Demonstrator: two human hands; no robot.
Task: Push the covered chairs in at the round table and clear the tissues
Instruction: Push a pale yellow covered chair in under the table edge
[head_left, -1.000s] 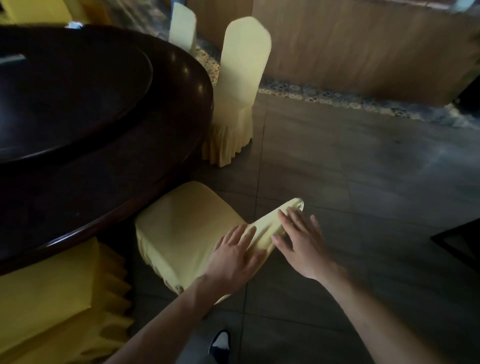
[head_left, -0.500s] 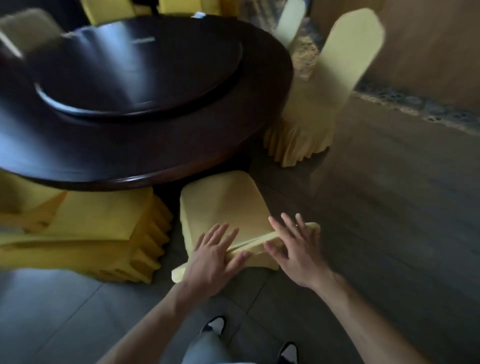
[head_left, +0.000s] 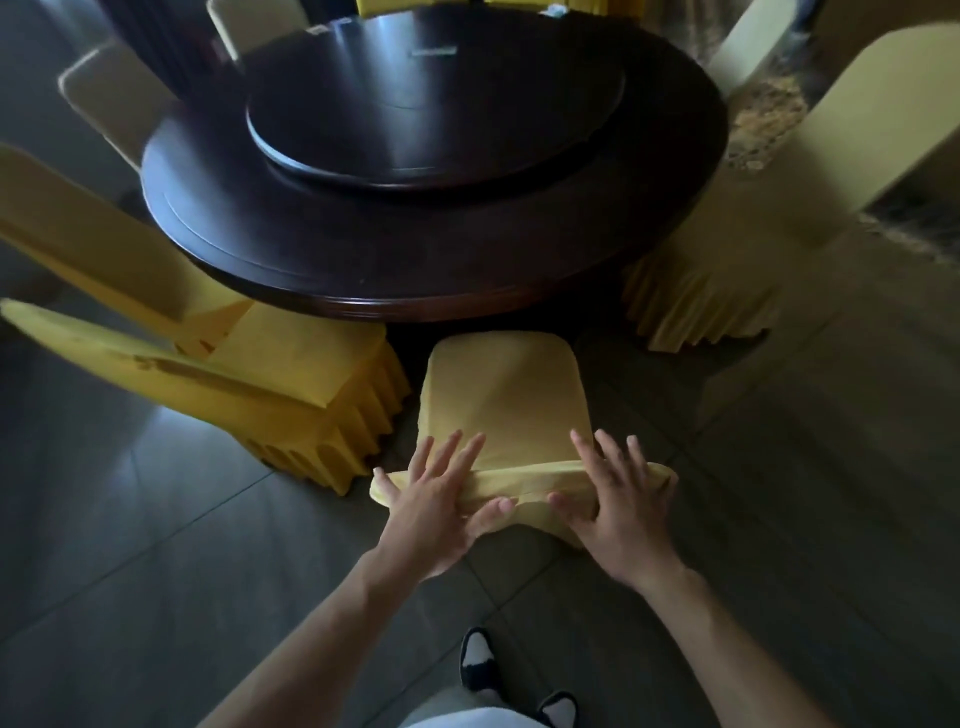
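A yellow covered chair (head_left: 501, 395) stands right below me, its seat front tucked under the edge of the dark round table (head_left: 291, 249). My left hand (head_left: 441, 501) and my right hand (head_left: 621, 501) both lie flat with spread fingers on the top of its backrest, thumbs on my side of it. A small white tissue (head_left: 555, 10) lies at the table's far edge. Another pale scrap (head_left: 314, 32) sits at the far left of the tabletop.
A dark lazy Susan (head_left: 436, 98) fills the table's middle. Two covered chairs (head_left: 208, 358) stand close on the left, one (head_left: 779, 218) on the right, and more at the back. My shoes (head_left: 478, 660) are on the grey tiled floor.
The view has swung round so I face the table squarely. The chair has slid in toward the table, and both hands stay flat on its backrest.
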